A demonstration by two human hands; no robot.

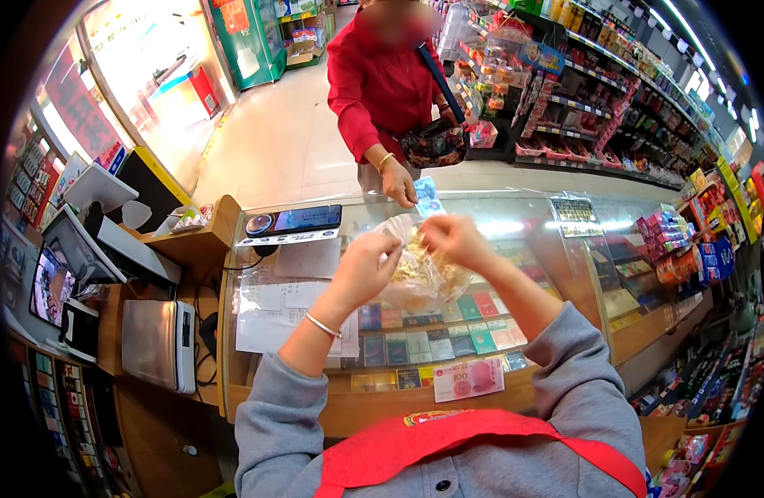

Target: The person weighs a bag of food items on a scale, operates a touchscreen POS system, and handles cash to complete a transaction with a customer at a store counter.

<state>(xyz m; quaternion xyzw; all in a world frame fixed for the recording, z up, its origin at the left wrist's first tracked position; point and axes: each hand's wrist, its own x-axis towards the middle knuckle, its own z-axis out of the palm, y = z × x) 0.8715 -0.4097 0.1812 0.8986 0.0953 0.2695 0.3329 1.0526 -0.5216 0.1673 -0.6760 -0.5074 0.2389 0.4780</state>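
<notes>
A clear plastic bag [413, 274] with pale yellowish food, perhaps noodles or sprouts, rests on the glass counter [525, 249]. My left hand [366, 264] pinches the bag's rim at its left side. Over the bag's right side is my right hand [452, 241], blurred, its fingertips close together; whether it grips plastic I cannot tell. Across the counter a person in a red shirt [382, 81] holds a blue banknote [427, 196] in one hand, just beyond the bag. A pink 100 banknote [469, 378] lies at the counter's near edge.
Papers [273, 317] lie left of the bag, below a phone-like device [301, 219]. Further left are a closed metallic box [154, 345], cables and a monitor [52, 286]. Snack packs [665, 233] stand at the right. Small boxes fill the case under the glass.
</notes>
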